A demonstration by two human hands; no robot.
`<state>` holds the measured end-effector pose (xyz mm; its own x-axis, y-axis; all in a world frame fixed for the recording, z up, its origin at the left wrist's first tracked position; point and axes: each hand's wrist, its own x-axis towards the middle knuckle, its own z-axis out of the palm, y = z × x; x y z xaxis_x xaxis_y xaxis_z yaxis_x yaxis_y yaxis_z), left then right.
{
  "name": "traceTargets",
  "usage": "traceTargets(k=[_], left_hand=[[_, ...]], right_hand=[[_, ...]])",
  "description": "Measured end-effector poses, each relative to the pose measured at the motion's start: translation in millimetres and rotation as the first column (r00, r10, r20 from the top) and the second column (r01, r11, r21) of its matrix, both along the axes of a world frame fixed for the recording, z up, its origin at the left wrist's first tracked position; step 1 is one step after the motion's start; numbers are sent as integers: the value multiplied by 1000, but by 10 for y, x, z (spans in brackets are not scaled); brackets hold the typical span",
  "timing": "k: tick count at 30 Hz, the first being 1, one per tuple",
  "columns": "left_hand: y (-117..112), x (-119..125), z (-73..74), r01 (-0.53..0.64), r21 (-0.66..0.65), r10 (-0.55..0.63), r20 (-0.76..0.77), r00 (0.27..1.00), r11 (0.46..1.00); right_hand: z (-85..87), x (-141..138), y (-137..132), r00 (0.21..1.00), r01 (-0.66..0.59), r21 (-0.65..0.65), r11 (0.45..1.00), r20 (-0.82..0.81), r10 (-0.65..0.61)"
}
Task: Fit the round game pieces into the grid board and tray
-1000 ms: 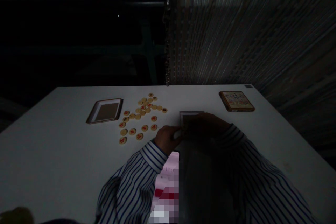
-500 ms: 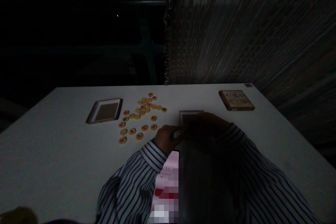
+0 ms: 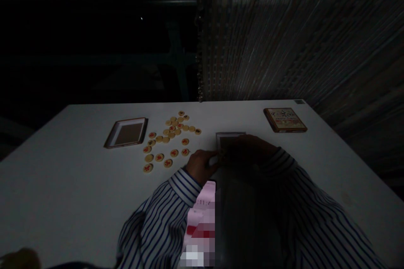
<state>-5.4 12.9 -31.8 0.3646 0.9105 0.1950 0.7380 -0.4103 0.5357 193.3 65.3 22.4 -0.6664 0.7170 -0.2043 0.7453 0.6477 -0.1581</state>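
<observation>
The scene is very dark. My left hand (image 3: pixel 200 165) rests on the white table (image 3: pixel 63 185), fingers curled on a small pale thing I cannot make out. My right hand (image 3: pixel 251 148) lies in deep shadow just to its right, over a dark flat rectangular object (image 3: pixel 227 136); its fingers cannot be made out. Both arms wear striped sleeves. Several round tan game pieces (image 3: pixel 170 139) with red marks lie scattered to the left of my hands.
An open shallow box tray (image 3: pixel 126 133) sits left of the pieces. A printed box lid (image 3: pixel 285 119) lies at the table's far right. A beaded curtain (image 3: pixel 284 33) hangs behind the table. A pink paper (image 3: pixel 202 214) is under my forearms.
</observation>
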Motion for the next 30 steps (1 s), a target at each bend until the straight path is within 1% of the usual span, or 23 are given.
traceTargets(k=[4,10,14,17,21,26,30], left_hand=[[0,-2,7,-2,3,2,3,1000,1000],[-4,-5,12,9,12,-10,17,1000,1000],[-5,2,35,15,-8,-15,5,1000,1000],[-7,5,41,0,-17,0,1,1000,1000],[-10,-4,28,1,3,-1,21,1000,1000],[-7,-31,28,-72,15,71,66,995,997],[-2,-52,52,-116,0,115,110,987,993]], right_hand=[[0,13,-6,998,-14,1,1000,-66,14],[-22,42,23,999,9,29,1000,-35,-8],[8,48,11,999,21,48,999,-28,-19],[42,50,-1,998,17,34,999,-53,-15],[61,72,5,998,70,29,997,2,-70],[63,128,26,996,85,62,994,9,-86],[104,148,18,995,92,90,992,33,-95]])
